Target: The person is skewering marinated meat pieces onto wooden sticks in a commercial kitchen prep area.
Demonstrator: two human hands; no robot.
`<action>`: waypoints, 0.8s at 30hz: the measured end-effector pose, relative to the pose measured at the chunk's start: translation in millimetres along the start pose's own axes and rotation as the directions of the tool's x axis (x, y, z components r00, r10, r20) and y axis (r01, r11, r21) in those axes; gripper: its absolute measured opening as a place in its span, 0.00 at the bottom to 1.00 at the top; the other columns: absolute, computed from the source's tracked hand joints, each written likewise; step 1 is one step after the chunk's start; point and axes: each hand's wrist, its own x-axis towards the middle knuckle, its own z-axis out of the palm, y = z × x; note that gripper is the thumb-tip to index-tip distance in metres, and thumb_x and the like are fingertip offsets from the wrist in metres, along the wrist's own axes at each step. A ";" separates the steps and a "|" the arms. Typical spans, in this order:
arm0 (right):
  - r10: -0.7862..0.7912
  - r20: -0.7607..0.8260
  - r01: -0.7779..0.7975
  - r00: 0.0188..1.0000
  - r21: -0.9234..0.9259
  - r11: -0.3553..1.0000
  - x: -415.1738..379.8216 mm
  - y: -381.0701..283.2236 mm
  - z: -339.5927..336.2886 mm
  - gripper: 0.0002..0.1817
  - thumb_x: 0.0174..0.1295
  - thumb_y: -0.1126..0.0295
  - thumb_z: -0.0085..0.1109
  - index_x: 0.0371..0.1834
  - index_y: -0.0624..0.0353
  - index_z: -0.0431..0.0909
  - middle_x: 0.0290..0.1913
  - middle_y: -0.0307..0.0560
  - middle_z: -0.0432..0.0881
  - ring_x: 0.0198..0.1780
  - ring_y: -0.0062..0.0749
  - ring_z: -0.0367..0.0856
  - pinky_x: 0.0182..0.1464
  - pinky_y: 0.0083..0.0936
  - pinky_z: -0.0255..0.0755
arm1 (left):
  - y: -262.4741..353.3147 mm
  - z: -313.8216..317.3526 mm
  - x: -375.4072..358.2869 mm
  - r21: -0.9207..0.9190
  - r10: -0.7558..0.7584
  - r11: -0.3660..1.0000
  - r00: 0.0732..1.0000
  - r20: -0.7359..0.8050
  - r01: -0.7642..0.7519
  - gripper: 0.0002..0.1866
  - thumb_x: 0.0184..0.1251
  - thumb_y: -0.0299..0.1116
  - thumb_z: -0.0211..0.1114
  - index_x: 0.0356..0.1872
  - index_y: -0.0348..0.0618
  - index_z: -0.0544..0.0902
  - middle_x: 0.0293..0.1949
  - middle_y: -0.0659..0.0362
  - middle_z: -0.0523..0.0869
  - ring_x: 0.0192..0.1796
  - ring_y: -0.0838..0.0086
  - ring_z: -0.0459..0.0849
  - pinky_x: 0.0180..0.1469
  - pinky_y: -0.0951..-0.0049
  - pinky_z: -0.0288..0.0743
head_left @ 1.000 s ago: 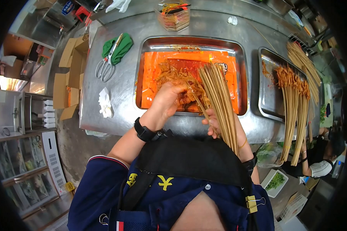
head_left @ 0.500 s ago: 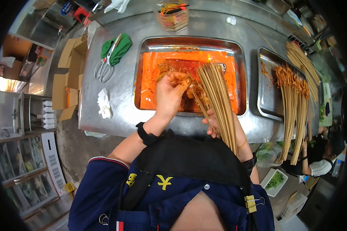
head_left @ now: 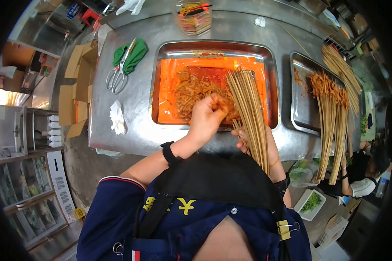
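My left hand [head_left: 210, 114] is closed over the metal tray [head_left: 274, 87], its sauce-stained fingertips pinched near the skewer tips; what they hold is too small to make out. A thick bundle of wooden skewers [head_left: 249, 113] is held in my right hand [head_left: 244, 138], tips up over the tray's right part, with a few separate skewers by its fingers. Under my left hand, saucy shredded food [head_left: 189, 93] lies on an orange plastic packet [head_left: 167, 87] inside the tray.
To the right, a smaller tray [head_left: 305, 114] bears loaded skewers [head_left: 329, 108] beside bare skewers [head_left: 335, 61]. Scissors [head_left: 117, 80] and a green cloth [head_left: 136, 56] lie left, above crumpled tissue [head_left: 117, 117]. A clear container [head_left: 194, 21] stands behind. Another person [head_left: 361, 174] is at right.
My left hand has moved right and toward me, uncovering more of the shredded food. The skewer bundle has shifted slightly in my right hand.
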 end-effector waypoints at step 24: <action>-0.334 0.072 0.307 0.940 -0.607 0.733 -12.6 -19.7 -4.9 0.15 0.50 0.70 0.68 0.40 0.62 0.80 0.33 0.43 0.78 0.37 0.28 0.76 0.41 0.24 0.70 | -26.3 9.7 39.3 0.317 0.164 0.939 0.984 -0.065 -0.136 0.11 0.48 0.20 0.60 0.34 0.31 0.70 0.26 0.47 0.77 0.32 0.61 0.80 0.33 0.64 0.72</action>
